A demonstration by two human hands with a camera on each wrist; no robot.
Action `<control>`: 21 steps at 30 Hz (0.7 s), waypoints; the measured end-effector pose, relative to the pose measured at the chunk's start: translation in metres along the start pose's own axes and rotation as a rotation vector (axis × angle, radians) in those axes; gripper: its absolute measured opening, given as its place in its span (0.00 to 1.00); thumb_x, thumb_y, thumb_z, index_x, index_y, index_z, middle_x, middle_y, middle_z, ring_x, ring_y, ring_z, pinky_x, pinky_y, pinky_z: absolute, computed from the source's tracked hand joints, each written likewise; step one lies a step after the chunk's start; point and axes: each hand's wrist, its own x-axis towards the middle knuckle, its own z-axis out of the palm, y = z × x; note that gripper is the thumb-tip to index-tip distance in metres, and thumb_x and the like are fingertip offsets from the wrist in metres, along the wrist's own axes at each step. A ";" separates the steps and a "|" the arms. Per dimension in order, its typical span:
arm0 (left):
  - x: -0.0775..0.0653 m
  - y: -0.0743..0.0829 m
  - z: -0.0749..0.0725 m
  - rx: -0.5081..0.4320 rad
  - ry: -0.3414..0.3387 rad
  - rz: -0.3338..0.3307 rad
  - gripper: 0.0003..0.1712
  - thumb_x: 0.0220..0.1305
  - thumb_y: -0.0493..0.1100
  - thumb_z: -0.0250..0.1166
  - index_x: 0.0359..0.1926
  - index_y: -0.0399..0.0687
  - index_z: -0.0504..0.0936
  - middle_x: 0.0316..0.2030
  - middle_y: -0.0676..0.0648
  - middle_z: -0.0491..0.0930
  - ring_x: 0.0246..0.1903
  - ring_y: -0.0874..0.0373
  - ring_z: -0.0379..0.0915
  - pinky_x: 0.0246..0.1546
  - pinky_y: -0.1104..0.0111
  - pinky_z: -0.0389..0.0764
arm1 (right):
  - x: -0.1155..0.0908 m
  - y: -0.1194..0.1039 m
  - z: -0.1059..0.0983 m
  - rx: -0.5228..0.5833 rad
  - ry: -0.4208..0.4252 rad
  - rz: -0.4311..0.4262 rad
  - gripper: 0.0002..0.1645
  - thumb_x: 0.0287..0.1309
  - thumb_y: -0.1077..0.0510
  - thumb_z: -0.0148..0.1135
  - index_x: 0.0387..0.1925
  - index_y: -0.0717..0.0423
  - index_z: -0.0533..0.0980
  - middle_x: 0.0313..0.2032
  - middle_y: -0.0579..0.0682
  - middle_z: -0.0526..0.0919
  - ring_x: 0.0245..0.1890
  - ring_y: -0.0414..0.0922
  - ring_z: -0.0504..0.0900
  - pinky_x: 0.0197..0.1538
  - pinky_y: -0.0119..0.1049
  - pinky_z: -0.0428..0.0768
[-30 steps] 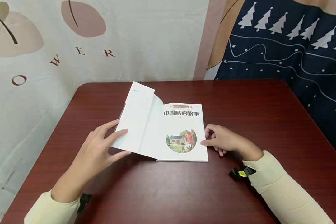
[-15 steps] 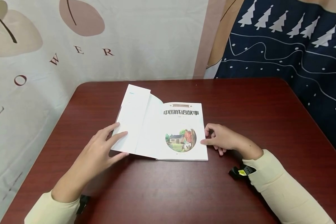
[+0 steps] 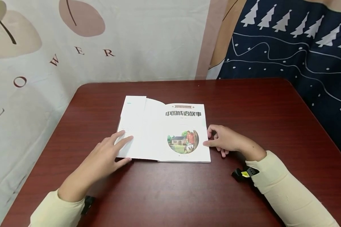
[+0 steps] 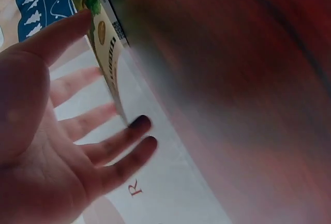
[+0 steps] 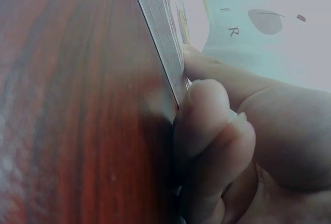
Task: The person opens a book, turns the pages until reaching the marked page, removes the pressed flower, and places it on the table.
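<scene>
An open picture book (image 3: 184, 126) lies on the table, its right page showing large Chinese characters and a round illustration. Its front cover and folded-out flap (image 3: 132, 119) spread to the left. My left hand (image 3: 102, 157) has straight, spread fingers (image 3: 123, 142) touching the flap, the thumb near the bottom edge. The cover's coloured outer face (image 4: 106, 40) shows in the left wrist view, slanting above the tabletop. My right hand (image 3: 224, 139) pinches the book's right edge, thumb on the page and other fingers curled. Stacked page edges (image 5: 158, 22) appear in the right wrist view.
The reddish-brown table (image 3: 170, 195) has rounded far corners. Behind it hang a pale printed cloth (image 3: 153, 37) and a dark blue one with white trees (image 3: 284, 56). A black wrist strap (image 3: 244, 174) sits at the right cuff.
The cover and flap have come down flatter toward the table on the left. My left hand has shifted slightly right and lower with them. The right hand keeps its place.
</scene>
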 end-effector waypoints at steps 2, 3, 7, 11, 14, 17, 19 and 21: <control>0.001 0.002 0.001 0.010 -0.053 -0.029 0.42 0.57 0.49 0.75 0.71 0.52 0.69 0.67 0.35 0.68 0.50 0.34 0.76 0.47 0.36 0.76 | 0.000 0.000 0.000 -0.004 0.003 -0.002 0.21 0.60 0.52 0.69 0.39 0.59 0.68 0.12 0.49 0.71 0.06 0.43 0.76 0.12 0.40 0.76; 0.002 0.002 0.001 0.016 -0.078 -0.044 0.42 0.57 0.49 0.74 0.72 0.53 0.68 0.68 0.35 0.67 0.51 0.34 0.76 0.46 0.35 0.76 | 0.000 0.000 0.000 -0.005 0.004 -0.002 0.21 0.60 0.52 0.69 0.39 0.59 0.68 0.12 0.49 0.71 0.06 0.43 0.76 0.12 0.40 0.76; 0.004 0.006 0.000 0.036 -0.159 -0.091 0.42 0.60 0.51 0.72 0.73 0.57 0.66 0.69 0.36 0.67 0.55 0.34 0.75 0.46 0.34 0.75 | 0.001 0.001 0.000 -0.011 0.006 0.000 0.21 0.60 0.51 0.69 0.39 0.59 0.68 0.12 0.49 0.71 0.06 0.42 0.75 0.12 0.40 0.76; 0.004 0.009 0.000 0.037 -0.208 -0.130 0.42 0.60 0.53 0.72 0.74 0.58 0.66 0.69 0.36 0.68 0.62 0.34 0.71 0.48 0.33 0.73 | 0.001 0.001 0.000 -0.006 -0.002 -0.001 0.21 0.60 0.52 0.70 0.39 0.59 0.68 0.12 0.49 0.71 0.06 0.42 0.75 0.12 0.39 0.76; 0.005 0.011 0.001 0.035 -0.231 -0.139 0.43 0.59 0.56 0.71 0.74 0.58 0.66 0.69 0.36 0.67 0.66 0.34 0.66 0.52 0.31 0.71 | 0.002 0.000 0.000 -0.004 -0.007 -0.004 0.21 0.60 0.52 0.70 0.39 0.59 0.68 0.12 0.49 0.71 0.06 0.42 0.75 0.12 0.40 0.76; 0.009 0.014 0.003 0.034 -0.238 -0.122 0.45 0.58 0.59 0.71 0.74 0.56 0.66 0.70 0.36 0.66 0.68 0.35 0.64 0.55 0.33 0.70 | 0.002 0.000 -0.001 -0.008 -0.007 -0.008 0.21 0.60 0.52 0.70 0.39 0.59 0.67 0.12 0.49 0.71 0.06 0.43 0.75 0.12 0.40 0.76; 0.013 0.017 0.004 0.032 -0.242 -0.105 0.47 0.57 0.61 0.71 0.74 0.55 0.66 0.71 0.36 0.65 0.68 0.35 0.64 0.57 0.34 0.70 | 0.001 0.000 -0.001 -0.010 -0.007 -0.006 0.21 0.60 0.51 0.70 0.39 0.59 0.67 0.12 0.49 0.71 0.06 0.43 0.75 0.12 0.40 0.76; 0.018 0.020 0.006 0.028 -0.245 -0.087 0.48 0.57 0.63 0.71 0.74 0.54 0.66 0.71 0.36 0.65 0.68 0.35 0.64 0.57 0.35 0.70 | 0.001 0.000 -0.001 -0.010 -0.008 -0.003 0.21 0.60 0.51 0.70 0.40 0.59 0.68 0.12 0.49 0.71 0.06 0.43 0.75 0.12 0.40 0.76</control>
